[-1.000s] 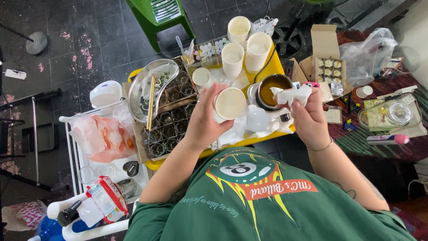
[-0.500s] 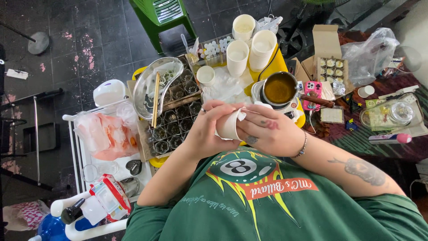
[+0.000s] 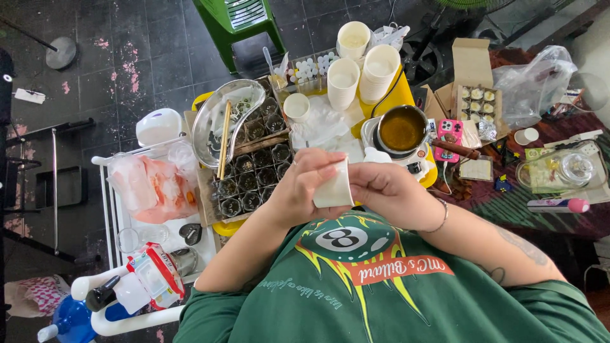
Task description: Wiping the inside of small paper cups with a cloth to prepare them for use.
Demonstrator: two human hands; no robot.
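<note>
My left hand and right hand cover most of the white paper cup; I cannot see its mouth. The green chair is cut off at the upper edge.

The person wore a dark green T-shirt with short sleeves. Its front carried a large print — a black billiard ball with a white circle, ringed by yellow flame-like spikes, and below it a red banner with white lettering. A line of thin, pale cursive script ran across the shirt to the left of the banner. Both forearms were bare. The right wrist bore a thin bracelet — a slim, pale band. A dark tattoo showed along the right forearm, and a smaller one sat near the elbow.
</note>
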